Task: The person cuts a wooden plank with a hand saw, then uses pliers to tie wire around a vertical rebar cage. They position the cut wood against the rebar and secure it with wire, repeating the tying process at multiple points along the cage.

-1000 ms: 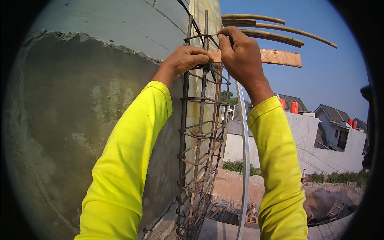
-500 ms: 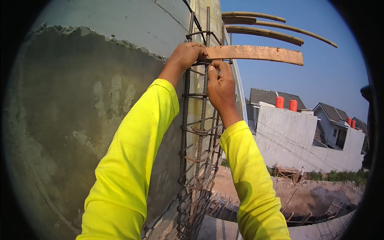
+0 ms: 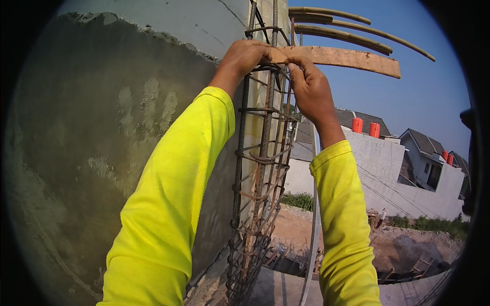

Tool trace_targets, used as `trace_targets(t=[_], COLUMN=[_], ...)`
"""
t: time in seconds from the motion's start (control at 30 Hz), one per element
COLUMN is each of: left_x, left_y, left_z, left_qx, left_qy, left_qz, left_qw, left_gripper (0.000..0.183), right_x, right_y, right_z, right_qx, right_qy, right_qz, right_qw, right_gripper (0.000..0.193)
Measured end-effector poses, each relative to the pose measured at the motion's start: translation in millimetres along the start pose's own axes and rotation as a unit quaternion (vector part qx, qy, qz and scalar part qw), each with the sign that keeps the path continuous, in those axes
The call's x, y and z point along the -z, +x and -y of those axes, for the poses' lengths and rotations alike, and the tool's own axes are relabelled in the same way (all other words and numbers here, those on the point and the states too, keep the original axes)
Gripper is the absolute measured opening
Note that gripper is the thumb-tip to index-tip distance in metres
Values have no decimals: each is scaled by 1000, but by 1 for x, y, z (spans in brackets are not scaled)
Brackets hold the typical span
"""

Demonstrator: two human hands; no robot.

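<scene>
A flat wooden board (image 3: pixel 352 57) sticks out to the right from the top of an upright rebar cage (image 3: pixel 263 153). My left hand (image 3: pixel 246 57) grips the board's left end beside the vertical bars, with its fingers curled over it. Close to the board's lower edge, just right of the bars, my right hand (image 3: pixel 310 87) is closed in a pinch of thumb and forefinger. Whatever lies in that pinch is too small to make out. Rusty stirrups ring the long bars below both hands.
A grey plastered wall (image 3: pixel 102 168) with pale smears stands close on the left. Bamboo poles (image 3: pixel 347 38) jut out at the upper right. Far below lie an excavated dirt strip (image 3: pixel 408 252), a white boundary wall (image 3: pixel 367 158) and houses with red tanks (image 3: pixel 357 125).
My right hand has moved right and up, away from the bars, to the board's lower edge. My left hand stays at the board's left end. The view has shifted slightly.
</scene>
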State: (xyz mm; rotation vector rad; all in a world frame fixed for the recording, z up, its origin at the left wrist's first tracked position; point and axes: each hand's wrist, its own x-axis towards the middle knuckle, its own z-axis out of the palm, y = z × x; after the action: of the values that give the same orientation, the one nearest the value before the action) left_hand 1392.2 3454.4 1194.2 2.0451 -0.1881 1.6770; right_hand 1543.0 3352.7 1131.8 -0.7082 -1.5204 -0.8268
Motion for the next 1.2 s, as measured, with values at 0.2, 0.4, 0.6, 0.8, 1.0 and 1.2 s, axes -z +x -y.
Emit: trace_targets(t=[0.2, 0.4, 0.6, 0.8, 1.0, 1.2], left_x=[1, 4, 7, 9, 3, 7], left_y=[5, 12, 7, 3, 9, 7], left_z=[2, 17, 29, 28, 28, 14], left_qx=[7, 13, -105, -136, -32, 0], left_qy=[62, 14, 128, 114, 154, 17], left_qz=[-24, -3, 2, 33, 8, 6], left_qw=[998, 1000, 986, 984, 988, 1000], left_gripper=[25, 26, 23, 27, 33, 30], right_x=[22, 32, 23, 5, -4, -21], right_y=[-25, -29, -13, 5, -20, -28], right_z=[7, -7, -11, 4, 2, 12], right_qx=[-93, -166, -175, -124, 14, 65], right_qy=[45, 113, 141, 18, -184, -212], right_qz=[123, 81, 11, -8, 23, -6], right_qw=[987, 976, 974, 992, 982, 975], right_gripper=[32, 30, 28, 26, 24, 28])
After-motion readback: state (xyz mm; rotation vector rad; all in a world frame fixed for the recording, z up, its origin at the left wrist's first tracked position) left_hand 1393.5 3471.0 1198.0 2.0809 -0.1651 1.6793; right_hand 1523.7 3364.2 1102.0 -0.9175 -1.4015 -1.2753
